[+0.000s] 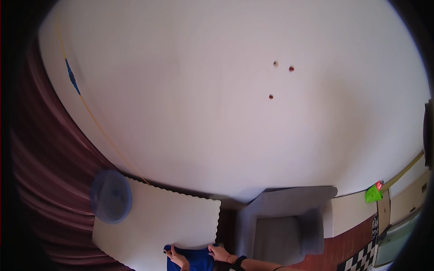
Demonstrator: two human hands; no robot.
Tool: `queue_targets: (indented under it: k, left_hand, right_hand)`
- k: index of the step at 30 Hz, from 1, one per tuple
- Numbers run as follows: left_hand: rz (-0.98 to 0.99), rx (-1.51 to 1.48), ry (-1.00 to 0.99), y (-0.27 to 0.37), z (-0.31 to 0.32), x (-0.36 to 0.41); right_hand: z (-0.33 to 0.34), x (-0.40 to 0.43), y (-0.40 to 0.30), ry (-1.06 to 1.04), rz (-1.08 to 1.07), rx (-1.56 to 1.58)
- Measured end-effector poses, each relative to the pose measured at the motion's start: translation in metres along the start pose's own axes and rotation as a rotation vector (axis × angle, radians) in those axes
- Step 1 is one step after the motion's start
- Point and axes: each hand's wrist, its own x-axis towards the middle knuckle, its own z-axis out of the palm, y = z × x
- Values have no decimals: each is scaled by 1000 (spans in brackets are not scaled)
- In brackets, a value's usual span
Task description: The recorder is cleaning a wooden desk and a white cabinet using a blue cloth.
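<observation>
A dark blue cloth [193, 259] lies partly over the near edge of a white table [162, 216] with a scalloped rim. Its lower part runs out of the picture at the bottom. My left hand [178, 259] grips the cloth at its upper left corner, thumb and fingers pinched on the fabric. At the upper right corner, my right hand [218, 253] pinches the cloth too. Between the two hands the top edge is stretched out and sags slightly. A red string and a dark band circle my right wrist.
A translucent blue plastic basin [111, 197] stands on the table's far left corner, beside a dark red curtain [54, 189]. To the right is a grey armchair [278, 233] on a reddish floor [325, 250]. A green bag [373, 193] sits farther right. A white wall [210, 101] rises behind.
</observation>
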Motion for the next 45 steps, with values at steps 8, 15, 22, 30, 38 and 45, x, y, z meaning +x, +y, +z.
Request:
queue_targets:
  k: [8,15,22,30,38,45]
  left_hand:
    - [-178,-123,-138,27,-34,35]
    - [-81,-964,111,239,-97,121]
    - [563,-1358,186,477,-206,182]
    - [1238,-959,687,742,-343,184]
    - [1151,-464,901,737,-274,172]
    - [1102,-190,558,590,-113,155]
  right_hand:
    - [-52,8,-58,0,-23,139]
    - [-201,13,-161,677,-309,249]
    - [-393,-3,-282,1455,-1011,265]
    - [-604,-101,-453,1947,-1272,-790]
    - [-586,-88,-384,1621,-765,-989]
    - [-482,13,-173,1329,-642,-1209]
